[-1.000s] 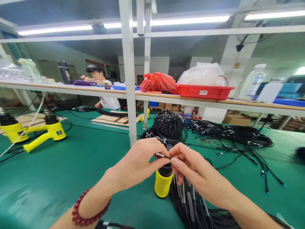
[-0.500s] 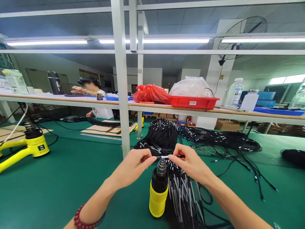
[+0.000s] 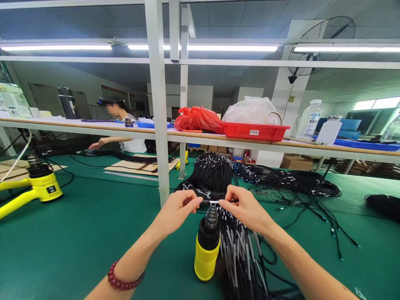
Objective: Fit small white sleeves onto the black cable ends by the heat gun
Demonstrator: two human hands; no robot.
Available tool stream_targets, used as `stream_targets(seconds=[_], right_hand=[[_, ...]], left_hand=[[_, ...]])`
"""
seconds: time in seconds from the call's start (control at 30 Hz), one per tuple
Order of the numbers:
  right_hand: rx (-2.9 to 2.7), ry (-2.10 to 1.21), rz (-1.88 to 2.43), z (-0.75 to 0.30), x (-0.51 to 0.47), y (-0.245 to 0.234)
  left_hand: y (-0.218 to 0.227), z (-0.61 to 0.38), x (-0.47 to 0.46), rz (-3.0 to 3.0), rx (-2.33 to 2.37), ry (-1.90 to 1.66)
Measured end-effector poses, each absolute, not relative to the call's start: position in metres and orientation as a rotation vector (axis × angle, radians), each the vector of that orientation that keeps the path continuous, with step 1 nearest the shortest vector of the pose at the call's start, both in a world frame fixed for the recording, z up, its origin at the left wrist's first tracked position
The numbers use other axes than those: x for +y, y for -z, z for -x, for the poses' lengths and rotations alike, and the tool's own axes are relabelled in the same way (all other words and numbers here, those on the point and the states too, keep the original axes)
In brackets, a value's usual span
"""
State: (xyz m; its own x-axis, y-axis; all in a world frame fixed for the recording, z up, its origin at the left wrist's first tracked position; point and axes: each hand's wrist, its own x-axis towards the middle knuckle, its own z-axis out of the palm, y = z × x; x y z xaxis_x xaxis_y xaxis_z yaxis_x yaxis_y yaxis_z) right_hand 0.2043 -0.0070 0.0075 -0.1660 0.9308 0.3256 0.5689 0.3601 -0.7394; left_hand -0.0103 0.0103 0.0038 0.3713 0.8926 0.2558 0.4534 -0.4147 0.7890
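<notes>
My left hand (image 3: 178,210) and my right hand (image 3: 245,207) pinch the two sides of a thin black cable with a white sleeve (image 3: 214,202). They hold it level just above the metal nozzle of an upright yellow and black heat gun (image 3: 206,246) on the green table. A bundle of black cables with white sleeves (image 3: 240,258) lies under my right forearm. A large heap of black cables (image 3: 215,173) sits right behind my hands.
A white post (image 3: 158,104) rises just left of my hands. More cables (image 3: 290,181) spread to the right. Another yellow heat gun (image 3: 40,187) lies at the far left. The shelf holds a red tray (image 3: 254,131), bags and bottles. Across the table a person's arm (image 3: 103,143) rests.
My hands lifted the sleeved cable from the nozzle's level to just above it. The view tilted up. The person opposite lowered an arm from the shelf to the table.
</notes>
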Motion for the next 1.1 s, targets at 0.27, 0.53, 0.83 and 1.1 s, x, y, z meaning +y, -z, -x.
stream_targets(seconds=[0.27,0.53,0.83,1.1], right_hand=[[-1.874,-0.495,1.361,-0.202,-0.007,-0.008],[-1.886,-0.421,1.385,-0.203,-0.007,-0.008],[-1.88,-0.417,1.396,-0.205,-0.008,-0.006],[-2.028,-0.412,1.297,-0.214,-0.015,-0.014]], left_hand=[[-0.007,0.005,0.007,-1.975,1.187,-0.989],[-0.009,0.002,0.004,-2.059,1.236,-1.008],[-0.01,0.002,0.004,-2.081,1.246,-1.044],[-0.01,0.005,0.004,-2.059,1.22,-1.026]])
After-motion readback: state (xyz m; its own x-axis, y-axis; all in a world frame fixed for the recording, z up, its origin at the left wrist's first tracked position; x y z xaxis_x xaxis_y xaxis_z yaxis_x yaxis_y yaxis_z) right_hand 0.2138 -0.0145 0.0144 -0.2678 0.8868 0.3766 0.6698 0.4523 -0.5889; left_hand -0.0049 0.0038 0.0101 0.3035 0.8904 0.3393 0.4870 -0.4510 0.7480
